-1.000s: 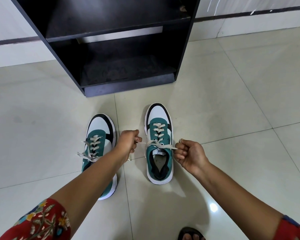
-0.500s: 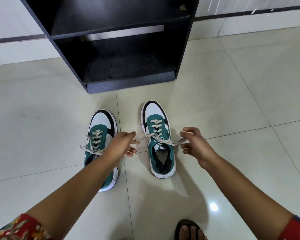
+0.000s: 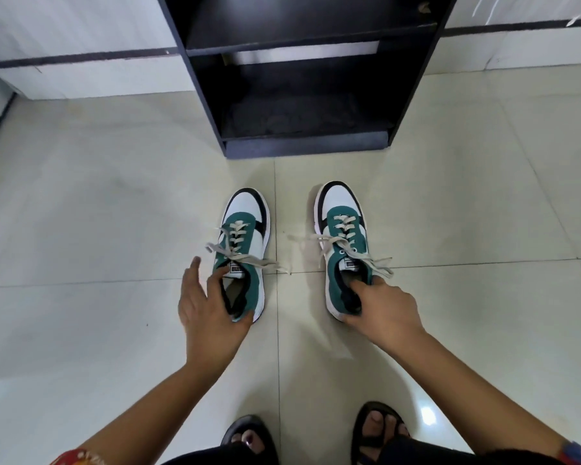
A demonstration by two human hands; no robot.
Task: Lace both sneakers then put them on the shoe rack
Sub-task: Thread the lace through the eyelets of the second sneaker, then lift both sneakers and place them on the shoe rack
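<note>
Two green, white and black sneakers stand side by side on the floor, toes toward the black shoe rack (image 3: 302, 142). Both are laced with loose beige lace ends trailing sideways. My left hand (image 3: 208, 310) rests at the heel of the left sneaker (image 3: 245, 243), one finger reaching into its opening and the other fingers spread. My right hand (image 3: 383, 310) grips the heel of the right sneaker (image 3: 342, 226), fingers inside the collar and thumb under the back.
The rack's lower shelf (image 3: 306, 119) stands open and bare just beyond the sneakers, with another shelf above. Cream floor tiles stretch on all sides. My sandalled feet (image 3: 376, 427) are at the bottom edge. A white wall runs behind the rack.
Both hands have let go of the right sneaker's lace ends and dropped back to the heels, the left hand shifting to the left sneaker. The view has swung so the rack is centred.
</note>
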